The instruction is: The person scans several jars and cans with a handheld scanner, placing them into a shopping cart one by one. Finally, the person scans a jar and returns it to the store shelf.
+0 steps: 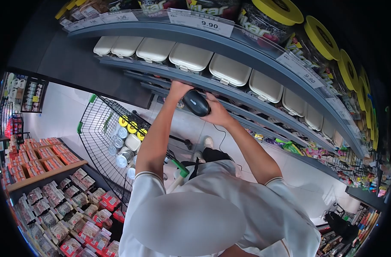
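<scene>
A black oval object (196,103) with a small pale logo is held in front of the shelf, between my two hands. My right hand (217,110) is closed around its right side, thumb near the lower end. On its upper left edge rests my left hand (181,89), closed, with most of its fingers out of sight. Just beyond both hands runs a row of pale lidded containers (191,56) on a shelf, and the lower shelf edges (242,105) pass close to my fingers.
Yellow-lidded jars (322,37) with price tags fill the upper shelf. A wire shopping cart (102,141) on my left holds several jars and cans. Behind it stands a display of packaged goods (67,210). A thin cable (224,136) hangs near my right forearm.
</scene>
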Available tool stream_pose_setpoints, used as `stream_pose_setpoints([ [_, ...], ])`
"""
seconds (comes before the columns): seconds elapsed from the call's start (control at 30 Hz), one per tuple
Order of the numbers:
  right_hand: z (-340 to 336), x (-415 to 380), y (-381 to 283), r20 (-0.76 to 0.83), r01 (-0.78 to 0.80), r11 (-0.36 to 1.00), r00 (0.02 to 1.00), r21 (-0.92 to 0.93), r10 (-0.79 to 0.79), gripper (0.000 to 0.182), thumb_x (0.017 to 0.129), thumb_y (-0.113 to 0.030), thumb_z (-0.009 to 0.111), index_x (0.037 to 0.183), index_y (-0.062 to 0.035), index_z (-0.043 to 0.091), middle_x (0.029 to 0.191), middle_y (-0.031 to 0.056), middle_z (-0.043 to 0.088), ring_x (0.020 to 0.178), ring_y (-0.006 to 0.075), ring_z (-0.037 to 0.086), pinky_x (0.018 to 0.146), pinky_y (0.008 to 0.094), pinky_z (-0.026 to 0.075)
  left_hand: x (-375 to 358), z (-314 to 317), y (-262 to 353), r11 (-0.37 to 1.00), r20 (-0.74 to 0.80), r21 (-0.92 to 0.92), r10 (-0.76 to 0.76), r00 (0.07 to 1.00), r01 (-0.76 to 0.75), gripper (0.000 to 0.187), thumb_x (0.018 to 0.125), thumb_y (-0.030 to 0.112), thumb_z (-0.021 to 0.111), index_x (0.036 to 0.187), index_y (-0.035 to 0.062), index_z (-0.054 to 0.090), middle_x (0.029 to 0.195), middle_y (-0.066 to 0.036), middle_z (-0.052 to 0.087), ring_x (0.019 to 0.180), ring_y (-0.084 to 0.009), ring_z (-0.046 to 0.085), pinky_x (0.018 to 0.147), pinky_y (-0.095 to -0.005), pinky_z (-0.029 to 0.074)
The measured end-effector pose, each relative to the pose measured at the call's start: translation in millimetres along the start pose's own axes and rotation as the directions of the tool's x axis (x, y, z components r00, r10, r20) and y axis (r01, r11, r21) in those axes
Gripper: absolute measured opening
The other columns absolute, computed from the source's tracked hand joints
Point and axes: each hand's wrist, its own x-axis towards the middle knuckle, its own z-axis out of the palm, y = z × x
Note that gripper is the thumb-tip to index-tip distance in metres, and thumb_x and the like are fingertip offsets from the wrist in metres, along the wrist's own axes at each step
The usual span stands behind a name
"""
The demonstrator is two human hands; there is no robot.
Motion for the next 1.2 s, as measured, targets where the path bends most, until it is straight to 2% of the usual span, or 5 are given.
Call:
stream_pose_setpoints([
  [0.5,0.4,9.2,-7.9,0.042,0.038,0.998,0.998,0.050,-0.041,0.067,0.064,-0.014,0.083,0.128,-0.0019,0.063,0.161,0.0286,0.027,0.145,0.0422,0.037,0.114,0.0386,0.038,-2.4,-9.6,39.6,0.956,0.007,0.259,-0.149,0.989,0.142,0.042,0.073,0.019,0.081,0.108,-0.0010,0.070,0.106,-0.015,0.073,0.098,-0.0230,0.068,0.088,-0.0348,0.052],
  [0.6,-0.8,8.1,-6.7,0.093,-0.008,0.993,0.996,0.119,-0.003,0.082,0.065,-0.009,0.085,0.139,0.0010,0.054,0.165,0.0239,0.023,0.152,0.0368,0.027,0.122,0.0378,0.028,-4.1,-13.2,47.5,0.965,0.047,0.262,-0.036,0.998,0.023,0.039,0.074,0.019,0.080,0.107,0.0005,0.070,0.104,-0.015,0.073,0.096,-0.0236,0.068,0.088,-0.0357,0.052],
  [0.87,2.3,-18.1,-34.9,0.079,-0.007,0.952,0.997,0.307,-0.018,0.079,0.064,0.003,0.079,0.139,0.0022,0.054,0.167,0.0201,0.019,0.147,0.0322,0.038,0.115,0.0370,0.038,-11.0,-13.3,25.8,0.976,0.007,0.196,0.094,0.996,-0.094,0.047,0.071,0.021,0.085,0.111,0.0030,0.068,0.111,-0.015,0.070,0.106,-0.0279,0.066,0.091,-0.0387,0.053],
  [1.07,33.9,-80.9,-19.3,0.231,-0.220,0.926,0.961,0.308,0.152,0.053,0.073,0.003,0.073,0.126,0.0049,0.062,0.133,0.0179,0.062,0.105,0.0243,0.068,0.092,0.0347,0.054,-104.9,-19.2,14.2,0.977,-0.342,0.077,0.214,0.915,-0.200,0.050,0.079,0.014,0.080,0.123,0.0043,0.062,0.117,-0.016,0.067,0.107,-0.0264,0.066,0.081,-0.0338,0.056],
  [1.2,48.4,-98.6,-72.5,0.354,-0.391,0.700,0.912,0.597,0.207,0.036,0.080,0.006,0.068,0.116,0.0044,0.066,0.103,0.0102,0.075,0.077,0.0160,0.071,0.076,0.0323,0.058,-202.7,-55.3,5.3,0.977,-0.553,0.211,0.123,0.824,-0.005,0.011,0.086,0.012,0.071,0.094,0.0045,0.074,0.087,-0.008,0.073,0.073,-0.0179,0.068,0.064,-0.0283,0.054],
])
